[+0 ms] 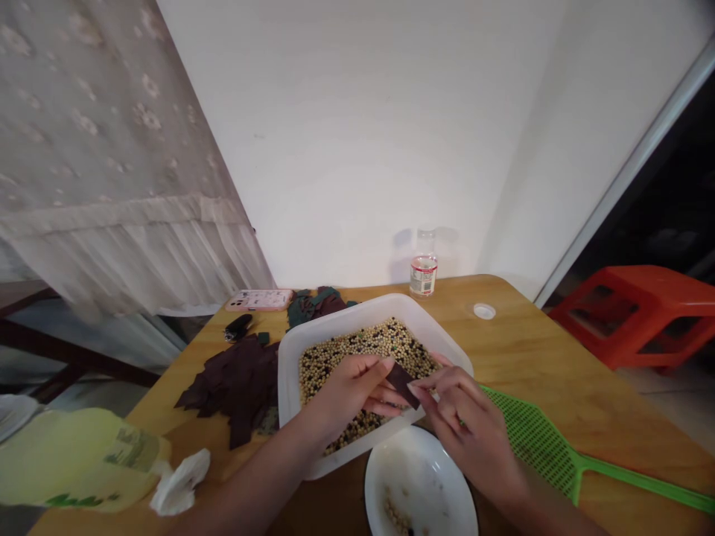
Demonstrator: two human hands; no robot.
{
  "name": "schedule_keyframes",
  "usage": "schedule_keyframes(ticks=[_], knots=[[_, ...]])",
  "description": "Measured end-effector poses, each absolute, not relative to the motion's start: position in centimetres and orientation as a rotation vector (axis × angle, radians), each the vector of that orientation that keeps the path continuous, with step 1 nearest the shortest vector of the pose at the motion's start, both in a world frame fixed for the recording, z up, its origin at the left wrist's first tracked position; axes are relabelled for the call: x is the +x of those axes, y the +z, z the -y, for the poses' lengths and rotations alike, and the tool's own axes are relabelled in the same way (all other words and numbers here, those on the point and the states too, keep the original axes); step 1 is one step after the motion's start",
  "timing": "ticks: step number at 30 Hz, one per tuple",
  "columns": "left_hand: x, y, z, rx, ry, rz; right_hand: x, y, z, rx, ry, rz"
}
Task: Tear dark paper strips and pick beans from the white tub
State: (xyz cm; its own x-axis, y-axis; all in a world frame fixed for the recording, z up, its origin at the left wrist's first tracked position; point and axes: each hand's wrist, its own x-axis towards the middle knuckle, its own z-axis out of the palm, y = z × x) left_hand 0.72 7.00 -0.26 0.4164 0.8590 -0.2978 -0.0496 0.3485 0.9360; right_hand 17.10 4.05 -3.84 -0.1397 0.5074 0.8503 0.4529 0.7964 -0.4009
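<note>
A small dark brown strip point(402, 384) is held between my two hands above a white tub point(289, 402). My left hand point(360, 387) pinches its left end with thumb and fingers. At its right end, the thumb and fingers of my right hand point(461, 409) grip it. Small pale and dark beads point(346, 350) fill the bottom of the tub. Below the tub's near edge, a white bowl point(421, 484) holds a few pale beads.
Dark brown pieces point(240, 380) lie heaped left of the tub, green ones point(307, 307) behind. Around are a phone point(260, 300), black key fob point(238, 327), tissue point(179, 484), yellow container point(78, 458), bottle point(424, 272), cap point(484, 311), green swatter point(536, 439) and red stool point(637, 313).
</note>
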Motion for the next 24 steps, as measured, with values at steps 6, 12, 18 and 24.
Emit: schedule_keyframes(ticks=[6,12,18,24], knots=[[0.82,-0.02,-6.96,1.061,0.718,-0.964,17.12,-4.02,-4.16,-0.698,0.058,1.853],[0.78,0.06,-6.92,1.067,0.706,-0.994,17.33,-3.97,-4.24,-0.740,0.035,1.833],[0.84,0.01,-6.87,1.065,0.716,-0.998,17.31,-3.78,-4.22,-0.726,0.030,1.825],[0.83,-0.06,-6.96,1.055,0.713,-0.982,17.41,-3.55,-4.31,-0.715,0.015,1.827]])
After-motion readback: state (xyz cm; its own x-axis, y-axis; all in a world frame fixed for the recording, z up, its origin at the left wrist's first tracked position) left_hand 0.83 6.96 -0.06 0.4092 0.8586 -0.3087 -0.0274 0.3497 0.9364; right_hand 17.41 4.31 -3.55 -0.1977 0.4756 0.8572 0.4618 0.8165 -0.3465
